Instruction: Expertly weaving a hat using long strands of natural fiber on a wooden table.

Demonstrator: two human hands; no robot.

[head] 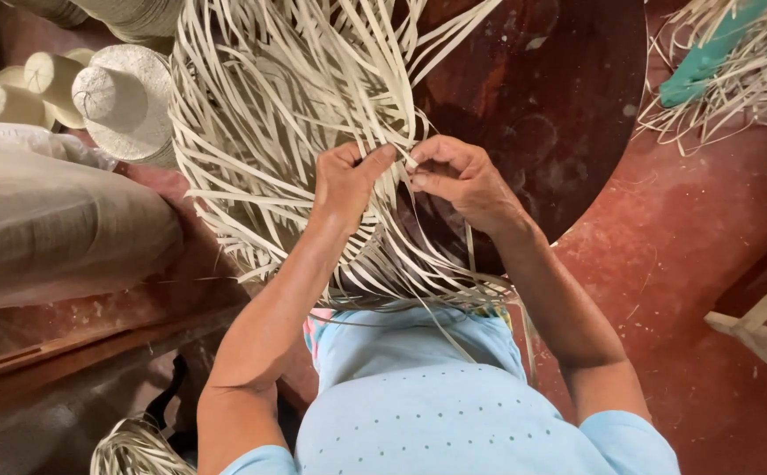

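A mass of pale straw strips [260, 132] fans out over a round dark wooden block [559, 88], part of a woven piece under my hands. My left hand [344, 180] pinches a few strips between thumb and fingers at the middle of the view. Right beside it, my right hand [467, 180] grips other strips, fingertips almost touching the left thumb. Loose strip ends hang down over my light blue shirt [418, 387].
Finished pale woven hats [124, 97] are stacked at the upper left, beside a large cloth-covered bundle [49, 220]. More loose straw with a green object [709, 57] lies at the upper right. A wooden frame leg [762, 325] stands on the red floor at right.
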